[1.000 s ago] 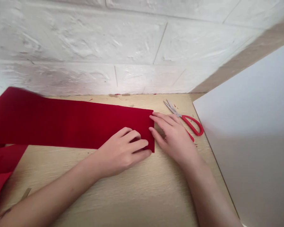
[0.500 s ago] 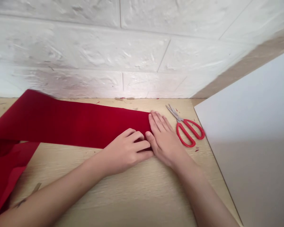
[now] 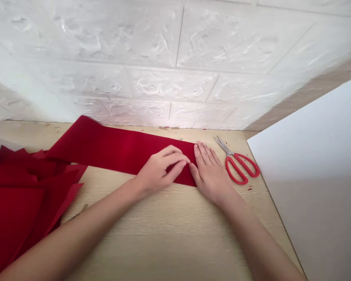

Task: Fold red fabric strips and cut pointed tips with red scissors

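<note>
Head view: your left hand point(image 3: 160, 168), fingertips drawn together over the red strip point(image 3: 125, 146), whether pinching anything cannot be told; your right hand point(image 3: 210, 171), flat, unclenched, covers the strip's right end; strip lies along the pale surface point(image 3: 163, 234); red-handled scissors point(image 3: 230, 153) sit just beside your right hand; red sheets point(image 3: 11, 218) heap at left

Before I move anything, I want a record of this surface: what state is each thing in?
Red strip: spread out, bent toward its left end.
Red pile: heaped in loose layers.
Scissors: blades slightly open.
Left hand: fingers curled, over the strip.
Right hand: flat, at the strip's right end.
</note>
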Demonstrator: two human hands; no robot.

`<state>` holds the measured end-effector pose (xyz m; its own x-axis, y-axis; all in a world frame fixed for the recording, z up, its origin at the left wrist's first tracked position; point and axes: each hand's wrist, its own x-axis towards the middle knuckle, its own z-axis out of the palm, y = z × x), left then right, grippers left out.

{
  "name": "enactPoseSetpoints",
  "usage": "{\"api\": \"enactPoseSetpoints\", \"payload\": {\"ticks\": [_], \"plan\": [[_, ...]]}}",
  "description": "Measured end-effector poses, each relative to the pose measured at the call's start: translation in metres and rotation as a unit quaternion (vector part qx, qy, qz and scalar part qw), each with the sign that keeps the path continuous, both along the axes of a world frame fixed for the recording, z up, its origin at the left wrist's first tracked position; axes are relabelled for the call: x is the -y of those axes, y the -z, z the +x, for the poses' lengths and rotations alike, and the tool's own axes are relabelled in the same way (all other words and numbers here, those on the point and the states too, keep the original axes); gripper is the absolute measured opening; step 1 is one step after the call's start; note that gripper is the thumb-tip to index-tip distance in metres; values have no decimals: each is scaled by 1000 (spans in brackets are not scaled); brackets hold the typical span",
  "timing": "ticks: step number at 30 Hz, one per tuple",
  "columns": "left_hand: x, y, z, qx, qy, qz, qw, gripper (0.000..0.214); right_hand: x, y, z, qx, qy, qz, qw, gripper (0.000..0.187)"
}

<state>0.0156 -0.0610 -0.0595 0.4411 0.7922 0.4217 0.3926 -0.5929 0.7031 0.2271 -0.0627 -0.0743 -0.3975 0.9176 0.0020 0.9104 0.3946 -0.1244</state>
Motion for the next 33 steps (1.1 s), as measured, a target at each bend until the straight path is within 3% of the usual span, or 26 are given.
{"api": "enactPoseSetpoints", "payload": {"ticks": [2,5,9,23,28,33], "plan": [[-1,-5,-6,-91,-59,-20,994,34,1,0,-1,7,1,8,1000,68],[-3,-8,-20,-278,-110,-80,951,61,1,1,-1,19,-2,10,1000,67],[-4,-5,-50,-424,-105,-100,894,70,-1,3,0,18,0,20,1000,67],[-22,-3,-125,-476,-114,-83,868,71,-1,5,1,15,-6,34,999,67],[-17,3,-162,-461,-168,-93,866,68,-2,5,1,16,-3,27,1000,67],[-11,-2,-190,-467,-195,-97,857,66,-2,10,3,11,-3,36,999,66]]}}
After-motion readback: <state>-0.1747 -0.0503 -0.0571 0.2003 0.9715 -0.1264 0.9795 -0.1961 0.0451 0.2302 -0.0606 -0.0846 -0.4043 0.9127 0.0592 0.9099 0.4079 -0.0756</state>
